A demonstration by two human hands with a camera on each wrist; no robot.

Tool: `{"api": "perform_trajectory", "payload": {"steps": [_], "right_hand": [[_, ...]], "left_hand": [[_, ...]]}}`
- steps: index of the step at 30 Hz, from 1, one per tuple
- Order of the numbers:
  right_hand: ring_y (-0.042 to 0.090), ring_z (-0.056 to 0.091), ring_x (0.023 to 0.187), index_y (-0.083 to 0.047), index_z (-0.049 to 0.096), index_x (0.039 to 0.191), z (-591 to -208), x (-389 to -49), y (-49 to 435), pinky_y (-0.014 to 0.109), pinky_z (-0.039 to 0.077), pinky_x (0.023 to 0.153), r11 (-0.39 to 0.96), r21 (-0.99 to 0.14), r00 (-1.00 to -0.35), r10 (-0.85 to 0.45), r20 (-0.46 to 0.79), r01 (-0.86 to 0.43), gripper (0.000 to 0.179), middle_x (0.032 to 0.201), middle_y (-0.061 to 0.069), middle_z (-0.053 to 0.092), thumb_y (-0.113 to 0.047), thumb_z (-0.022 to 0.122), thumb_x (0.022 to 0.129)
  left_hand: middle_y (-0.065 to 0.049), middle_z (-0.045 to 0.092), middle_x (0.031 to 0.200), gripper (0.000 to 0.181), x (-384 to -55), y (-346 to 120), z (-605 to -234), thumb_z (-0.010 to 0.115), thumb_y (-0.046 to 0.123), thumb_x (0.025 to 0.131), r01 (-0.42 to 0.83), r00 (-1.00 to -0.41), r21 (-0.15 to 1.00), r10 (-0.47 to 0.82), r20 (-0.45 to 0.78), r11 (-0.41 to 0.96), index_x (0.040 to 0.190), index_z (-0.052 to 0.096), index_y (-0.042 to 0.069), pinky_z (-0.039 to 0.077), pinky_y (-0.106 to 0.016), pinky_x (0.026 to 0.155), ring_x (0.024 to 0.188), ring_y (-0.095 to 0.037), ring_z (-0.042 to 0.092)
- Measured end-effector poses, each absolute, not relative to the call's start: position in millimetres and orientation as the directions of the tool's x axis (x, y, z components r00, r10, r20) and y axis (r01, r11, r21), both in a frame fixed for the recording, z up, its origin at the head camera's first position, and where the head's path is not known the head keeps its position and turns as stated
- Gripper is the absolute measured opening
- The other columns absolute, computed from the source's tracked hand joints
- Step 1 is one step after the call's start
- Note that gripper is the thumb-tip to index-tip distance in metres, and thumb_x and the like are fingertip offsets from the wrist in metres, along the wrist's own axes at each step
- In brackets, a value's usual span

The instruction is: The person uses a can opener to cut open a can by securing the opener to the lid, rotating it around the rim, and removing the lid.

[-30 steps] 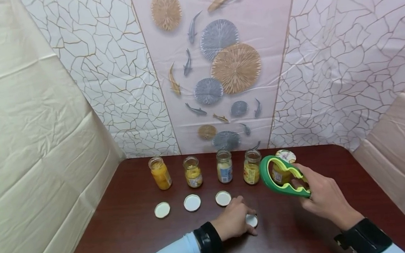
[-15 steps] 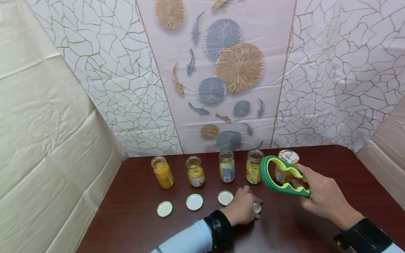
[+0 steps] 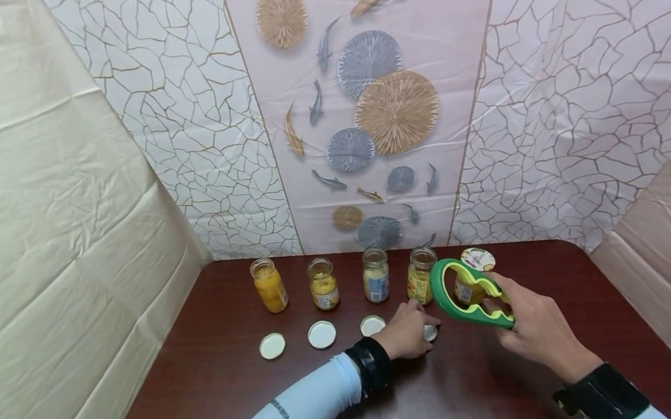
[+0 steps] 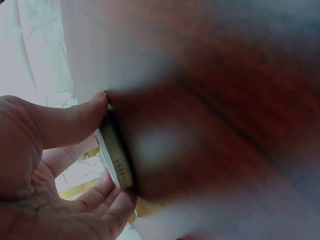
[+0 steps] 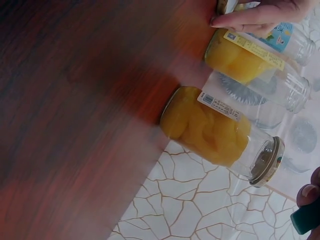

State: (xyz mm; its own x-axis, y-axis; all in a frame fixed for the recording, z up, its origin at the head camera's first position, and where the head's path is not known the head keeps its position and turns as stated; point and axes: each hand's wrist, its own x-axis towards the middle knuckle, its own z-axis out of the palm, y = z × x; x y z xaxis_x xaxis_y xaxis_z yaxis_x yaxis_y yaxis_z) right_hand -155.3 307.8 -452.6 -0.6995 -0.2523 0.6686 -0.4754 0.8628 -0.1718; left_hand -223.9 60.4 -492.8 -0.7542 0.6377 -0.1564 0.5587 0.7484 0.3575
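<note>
My left hand point(image 3: 405, 331) pinches a jar lid point(image 3: 430, 332) by its edge between thumb and fingers, pale underside up, low over the table. In the left wrist view the lid point(image 4: 114, 155) stands edge-on between thumb and fingertips. My right hand point(image 3: 536, 319) grips a green and yellow jar opener point(image 3: 476, 315) by its handle ends, raised in front of a lidded jar. That jar point(image 5: 205, 127) of yellow fruit has its cap point(image 5: 267, 162) on in the right wrist view. Just behind the left hand stands an uncapped jar point(image 3: 419, 283) with a yellow label.
Three more uncapped jars stand in the back row: one jar point(image 3: 270, 289) at left, another jar point(image 3: 323, 287), and a blue-labelled jar point(image 3: 376, 278). Before them lie three loose lids: one lid point(image 3: 272, 346), a second lid point(image 3: 322, 335) and a third lid point(image 3: 372, 326), beside the left wrist.
My left hand has moved away from me and slightly right with the pinched lid, bringing it nearer the row of lids. The right hand and jar opener have stayed in place.
</note>
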Motion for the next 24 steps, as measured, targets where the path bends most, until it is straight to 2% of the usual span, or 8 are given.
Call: {"api": "perform_trajectory", "payload": {"steps": [4, 6, 9, 12, 14, 17, 24], "right_hand": [[0.009, 0.055, 0.074, -0.005, 0.061, 0.14, -453, -156, 309, 0.03, 0.046, 0.055, 0.863, -0.171, -0.694, -0.249, 0.676, -0.475, 0.073, 0.098, 0.006, 0.073, -0.009, 0.087, 0.072], [0.011, 0.058, 0.074, -0.004, 0.061, 0.139, -452, -157, 310, 0.032, 0.047, 0.055, 0.864, -0.168, -0.69, -0.246, 0.681, -0.475, 0.073, 0.1, 0.008, 0.074, -0.01, 0.087, 0.071], [0.017, 0.063, 0.077, -0.002, 0.059, 0.14, -450, -159, 313, 0.037, 0.051, 0.056, 0.873, -0.177, -0.707, -0.233, 0.668, -0.455, 0.074, 0.108, 0.012, 0.075, -0.01, 0.085, 0.071], [0.023, 0.066, 0.087, -0.003, 0.054, 0.146, -445, -161, 319, 0.043, 0.053, 0.061, 0.888, -0.227, -0.768, -0.19, 0.612, -0.401, 0.077, 0.119, 0.016, 0.072, -0.011, 0.081, 0.074], [0.027, 0.065, 0.092, -0.005, 0.05, 0.151, -441, -162, 325, 0.046, 0.052, 0.064, 0.896, -0.273, -0.814, -0.147, 0.562, -0.351, 0.079, 0.123, 0.018, 0.07, -0.013, 0.079, 0.079], [0.031, 0.063, 0.096, -0.009, 0.043, 0.158, -434, -163, 337, 0.049, 0.05, 0.066, 0.899, -0.331, -0.859, -0.087, 0.504, -0.285, 0.081, 0.126, 0.02, 0.067, -0.018, 0.079, 0.086], [0.032, 0.059, 0.094, -0.012, 0.04, 0.16, -434, -163, 357, 0.043, 0.043, 0.063, 0.907, -0.37, -0.896, -0.017, 0.443, -0.2, 0.08, 0.12, 0.019, 0.063, -0.022, 0.077, 0.09]], "left_hand": [[0.002, 0.056, 0.136, 0.059, -223, 65, -492, 0.084, 0.029, 0.095, 0.551, -0.757, 0.34, 0.628, -0.183, 0.763, 0.15, 0.062, 0.036, 0.047, -0.02, 0.093, 0.119, -0.014, 0.052], [0.0, 0.054, 0.142, 0.068, -221, 66, -489, 0.084, 0.029, 0.095, 0.537, -0.765, 0.329, 0.613, -0.198, 0.777, 0.156, 0.055, 0.038, 0.049, -0.022, 0.096, 0.127, -0.016, 0.053], [-0.005, 0.046, 0.158, 0.084, -215, 66, -487, 0.085, 0.034, 0.093, 0.523, -0.777, 0.312, 0.594, -0.208, 0.794, 0.164, 0.041, 0.036, 0.05, -0.03, 0.111, 0.146, -0.022, 0.048], [-0.008, 0.036, 0.171, 0.094, -207, 60, -487, 0.085, 0.044, 0.092, 0.513, -0.788, 0.312, 0.582, -0.198, 0.8, 0.168, 0.032, 0.031, 0.039, -0.041, 0.127, 0.159, -0.026, 0.037], [-0.008, 0.035, 0.172, 0.097, -201, 53, -487, 0.085, 0.048, 0.091, 0.508, -0.792, 0.329, 0.582, -0.185, 0.796, 0.169, 0.031, 0.027, 0.036, -0.045, 0.129, 0.16, -0.026, 0.036], [-0.007, 0.042, 0.168, 0.095, -189, 39, -484, 0.085, 0.05, 0.09, 0.493, -0.803, 0.371, 0.576, -0.154, 0.787, 0.167, 0.036, 0.023, 0.037, -0.048, 0.127, 0.156, -0.024, 0.041], [-0.007, 0.051, 0.16, 0.088, -171, 12, -482, 0.086, 0.048, 0.09, 0.409, -0.831, 0.53, 0.543, -0.121, 0.743, 0.162, 0.046, 0.016, 0.041, -0.048, 0.123, 0.15, -0.024, 0.047]]}}
